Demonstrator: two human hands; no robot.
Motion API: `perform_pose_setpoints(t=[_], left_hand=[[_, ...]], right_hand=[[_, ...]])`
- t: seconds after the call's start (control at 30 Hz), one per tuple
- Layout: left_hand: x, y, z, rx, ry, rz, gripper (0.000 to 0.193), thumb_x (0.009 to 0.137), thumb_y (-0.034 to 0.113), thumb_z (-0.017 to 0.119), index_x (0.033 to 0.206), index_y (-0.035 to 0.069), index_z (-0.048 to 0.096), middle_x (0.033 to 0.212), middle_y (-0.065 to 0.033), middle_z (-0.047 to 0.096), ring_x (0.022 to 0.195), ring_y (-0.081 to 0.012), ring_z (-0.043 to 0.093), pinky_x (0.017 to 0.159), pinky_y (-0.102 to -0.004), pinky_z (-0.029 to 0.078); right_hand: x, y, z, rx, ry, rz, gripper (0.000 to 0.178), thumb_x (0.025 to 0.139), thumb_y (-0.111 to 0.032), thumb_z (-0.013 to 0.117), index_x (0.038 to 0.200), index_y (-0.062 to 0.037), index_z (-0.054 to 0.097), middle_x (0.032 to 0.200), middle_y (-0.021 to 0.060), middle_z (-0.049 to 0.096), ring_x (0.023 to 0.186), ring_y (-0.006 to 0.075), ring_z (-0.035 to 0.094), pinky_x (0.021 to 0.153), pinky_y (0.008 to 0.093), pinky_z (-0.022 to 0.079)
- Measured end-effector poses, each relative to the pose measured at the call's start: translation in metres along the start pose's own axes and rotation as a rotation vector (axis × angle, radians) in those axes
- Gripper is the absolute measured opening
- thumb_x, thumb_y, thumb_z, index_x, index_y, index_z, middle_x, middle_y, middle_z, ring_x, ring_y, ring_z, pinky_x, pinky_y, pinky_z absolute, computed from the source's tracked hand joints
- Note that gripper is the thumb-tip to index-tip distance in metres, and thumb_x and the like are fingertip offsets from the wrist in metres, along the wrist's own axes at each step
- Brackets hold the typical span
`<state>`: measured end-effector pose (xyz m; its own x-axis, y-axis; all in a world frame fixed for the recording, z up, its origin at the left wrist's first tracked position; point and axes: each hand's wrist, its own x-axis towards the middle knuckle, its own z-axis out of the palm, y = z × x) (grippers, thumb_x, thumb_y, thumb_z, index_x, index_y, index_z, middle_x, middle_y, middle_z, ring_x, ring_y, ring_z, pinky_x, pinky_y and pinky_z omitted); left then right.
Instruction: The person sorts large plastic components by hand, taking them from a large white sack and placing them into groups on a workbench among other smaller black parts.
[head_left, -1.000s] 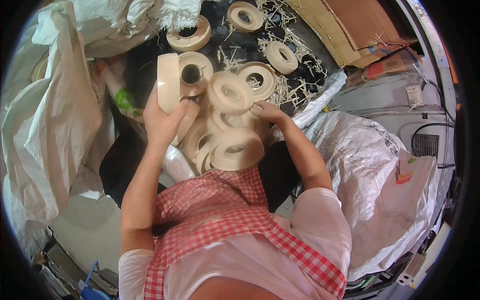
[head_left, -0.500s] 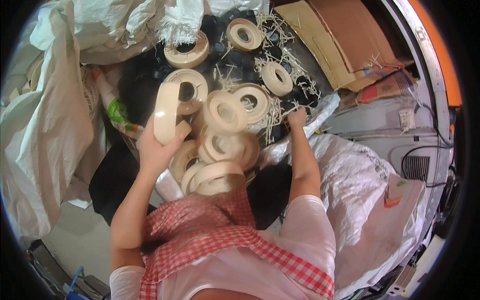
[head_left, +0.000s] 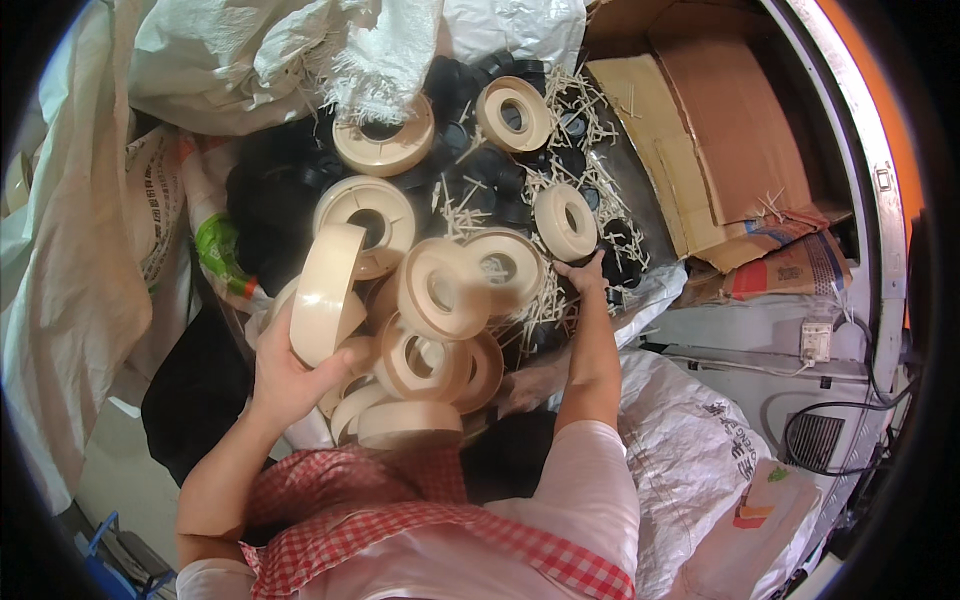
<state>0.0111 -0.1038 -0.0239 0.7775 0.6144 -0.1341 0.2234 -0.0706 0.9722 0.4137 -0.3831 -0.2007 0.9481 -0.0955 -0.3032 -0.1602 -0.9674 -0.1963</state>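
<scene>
Black parts [head_left: 490, 172] and white sticks [head_left: 466, 212] litter dark surface [head_left: 632, 170]; narrow bare strip along cardboard [head_left: 730, 130]. White sack [head_left: 690, 430] crowds lower right. Left hand [head_left: 285, 375] clamped on upright beige ring [head_left: 325, 300], left of ring pile. Right hand [head_left: 583, 275] at another ring's [head_left: 566, 224] lower rim, grip unclear.

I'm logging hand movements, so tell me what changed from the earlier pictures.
The right hand moved rightward from the heaped rings to the near edge of the rightmost ring; whether it grips is unclear. The left hand still holds an upright ring. The black parts look unchanged.
</scene>
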Motion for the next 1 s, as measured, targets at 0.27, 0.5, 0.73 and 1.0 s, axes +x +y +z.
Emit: perform_pose_setpoints(t=[0.27, 0.5, 0.73, 1.0], left_hand=[[0.000, 0.000, 0.006, -0.059, -0.014, 0.050, 0.058, 0.069, 0.011, 0.072, 0.121, 0.000, 0.050, 0.105, -0.0091, 0.061, 0.094, -0.0148, 0.058, 0.084, -0.0292, 0.046], [-0.006, -0.002, 0.002, 0.004, -0.008, 0.109, 0.053, 0.070, 0.012, 0.071, 0.118, 0.001, 0.052, 0.097, -0.0084, 0.063, 0.088, -0.0158, 0.060, 0.080, -0.0286, 0.047], [-0.001, -0.007, 0.003, -0.082, 0.029, 0.257, 0.056, 0.072, 0.012, 0.070, 0.122, 0.000, 0.047, 0.104, -0.0081, 0.059, 0.090, -0.0146, 0.058, 0.080, -0.0283, 0.047], [-0.011, 0.006, 0.004, -0.400, -0.122, 0.058, 0.040, 0.078, 0.013, 0.071, 0.112, 0.000, 0.054, 0.093, -0.0054, 0.063, 0.081, -0.0120, 0.060, 0.070, -0.0253, 0.049]], right_hand=[[-0.051, 0.053, 0.036, 0.283, -0.006, -0.486, 0.033, 0.066, -0.013, 0.074, 0.093, -0.0066, 0.056, 0.080, 0.0060, 0.059, 0.073, 0.0180, 0.056, 0.069, 0.0284, 0.047], [-0.116, 0.035, 0.023, -0.048, 0.047, -0.371, 0.049, 0.064, -0.032, 0.079, 0.093, 0.0004, 0.056, 0.094, 0.0205, 0.064, 0.087, 0.0345, 0.062, 0.078, 0.0384, 0.048], [-0.126, 0.038, 0.024, -0.338, -0.315, -0.222, 0.048, 0.069, -0.027, 0.068, 0.106, 0.0017, 0.061, 0.111, 0.0247, 0.060, 0.107, 0.0335, 0.058, 0.091, 0.0380, 0.046], [-0.204, -0.015, -0.049, 0.129, 0.225, -0.640, 0.036, 0.070, -0.031, 0.072, 0.083, 0.0016, 0.064, 0.110, 0.0224, 0.057, 0.102, 0.0338, 0.056, 0.088, 0.0384, 0.044]])
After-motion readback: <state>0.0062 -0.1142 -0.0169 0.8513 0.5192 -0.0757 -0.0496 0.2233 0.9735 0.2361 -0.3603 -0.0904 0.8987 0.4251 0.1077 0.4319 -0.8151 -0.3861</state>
